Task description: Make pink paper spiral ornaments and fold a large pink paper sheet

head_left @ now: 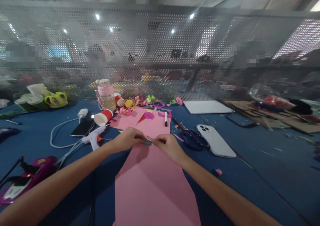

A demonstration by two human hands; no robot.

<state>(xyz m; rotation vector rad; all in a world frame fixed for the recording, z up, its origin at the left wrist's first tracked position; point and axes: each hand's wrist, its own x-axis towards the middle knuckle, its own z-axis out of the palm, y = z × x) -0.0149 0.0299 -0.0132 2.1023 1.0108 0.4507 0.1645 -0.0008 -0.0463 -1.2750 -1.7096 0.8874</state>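
A large sheet of pink paper (155, 189) with slanted upper sides lies on the blue table in front of me. Over its narrow far end, my left hand (130, 137) and my right hand (168, 146) meet, thumbs and fingers pinched together. A small teal sliver (147, 142) shows at my left fingertips; whether it is a separate piece or a fingernail I cannot tell. What lies between the fingers is too small to make out. Just right of my right hand are dark-handled scissors (195, 139), and a capped marker (166, 118) lies beyond on more pink paper (140, 121).
To the left are a white glue gun (93, 136), a black phone (83, 125), a red-and-white paper cup (103, 117) and a purple power strip (30, 176). A pink-topped bottle (106, 94) stands behind. A white phone (216, 141) lies right. Coloured scraps cover the back, before a perforated metal screen (150, 53).
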